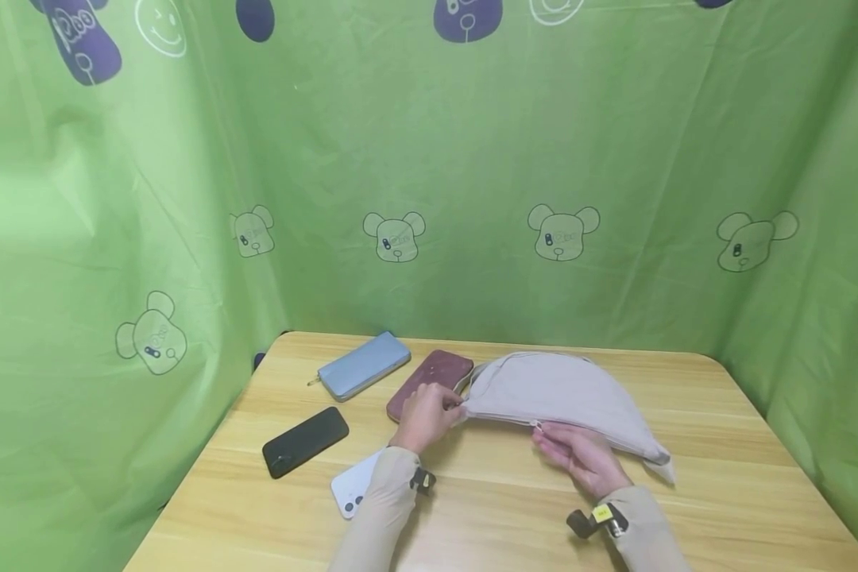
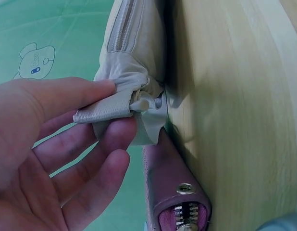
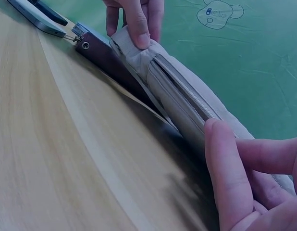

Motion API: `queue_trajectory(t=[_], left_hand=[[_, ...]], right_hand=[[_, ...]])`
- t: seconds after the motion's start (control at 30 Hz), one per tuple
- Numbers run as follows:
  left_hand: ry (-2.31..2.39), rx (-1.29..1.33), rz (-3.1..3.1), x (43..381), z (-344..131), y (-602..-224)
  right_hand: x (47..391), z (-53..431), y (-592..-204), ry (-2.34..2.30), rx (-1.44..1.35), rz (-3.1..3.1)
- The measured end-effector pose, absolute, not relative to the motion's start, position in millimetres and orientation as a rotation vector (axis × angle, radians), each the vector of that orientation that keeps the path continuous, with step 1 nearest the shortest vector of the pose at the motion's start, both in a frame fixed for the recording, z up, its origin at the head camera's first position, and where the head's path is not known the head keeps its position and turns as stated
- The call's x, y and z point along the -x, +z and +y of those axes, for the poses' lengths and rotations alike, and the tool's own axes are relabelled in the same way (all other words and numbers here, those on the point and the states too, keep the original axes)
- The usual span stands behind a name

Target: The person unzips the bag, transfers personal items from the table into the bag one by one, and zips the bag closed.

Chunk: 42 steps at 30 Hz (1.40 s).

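Note:
A pale grey crescent-shaped waist bag [image 1: 558,393] lies on the table with its zipper side facing me. At its left end my left hand [image 1: 427,415] pinches the webbing strap tab [image 2: 107,107] between thumb and fingers, the other fingers loosely bent. My right hand [image 1: 582,457] is at the middle of the zipper [image 3: 187,96], its thumb and index finger pinching the white zipper pull [image 1: 537,426]. The pull is covered by the fingers in the right wrist view. A maroon wallet [image 1: 439,373] lies right beside the bag's left end, close to my left hand.
A blue zip wallet [image 1: 365,365] lies at the back left of the wooden table [image 1: 500,508]. A black phone [image 1: 305,442] is left of my left arm, and a white phone [image 1: 353,481] is partly under that forearm. Green curtains [image 1: 472,159] surround the table.

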<state>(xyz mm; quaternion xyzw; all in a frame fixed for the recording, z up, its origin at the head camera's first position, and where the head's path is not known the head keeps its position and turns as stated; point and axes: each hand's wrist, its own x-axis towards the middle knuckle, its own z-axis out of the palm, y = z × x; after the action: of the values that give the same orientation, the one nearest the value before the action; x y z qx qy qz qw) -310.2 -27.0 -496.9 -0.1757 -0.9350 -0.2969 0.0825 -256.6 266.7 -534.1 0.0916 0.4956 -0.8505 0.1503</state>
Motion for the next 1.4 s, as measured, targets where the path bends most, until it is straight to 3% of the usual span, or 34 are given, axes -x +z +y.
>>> queue_trajectory(t=[1.4], left_hand=[[-0.909,0.521,-2.784,310,-29,-496]], right_hand=[[255,277,-533,-2.412,-0.196,1.423]])
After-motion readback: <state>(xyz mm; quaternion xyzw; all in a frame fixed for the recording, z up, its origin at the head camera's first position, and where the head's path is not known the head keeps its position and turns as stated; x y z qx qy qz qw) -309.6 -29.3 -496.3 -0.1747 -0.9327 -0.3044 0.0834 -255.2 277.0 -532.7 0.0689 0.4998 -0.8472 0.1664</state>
